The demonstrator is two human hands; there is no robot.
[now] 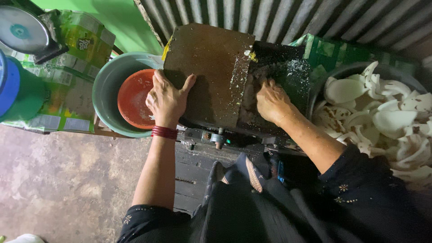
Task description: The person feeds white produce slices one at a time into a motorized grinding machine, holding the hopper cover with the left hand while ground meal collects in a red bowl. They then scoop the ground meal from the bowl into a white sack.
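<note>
A dark metal grating machine (211,72) with a flat brown cover stands in front of me, flecked with white shreds. My left hand (166,99) rests flat on the cover's left edge, fingers spread, red bangles on the wrist. My right hand (271,101) is curled and pressed down into the machine's open dark feed area on the right; whatever is under its fingers is hidden. White coconut pieces (382,117) fill a large dark bowl (342,70) at the right, just beyond my right forearm.
A teal basin (103,90) holding a red-orange bowl (132,99) sits left of the machine. Green printed cartons (72,67), a blue-green container (18,90) and a round scale dial (22,29) stand at far left. Corrugated metal wall behind; concrete floor lower left.
</note>
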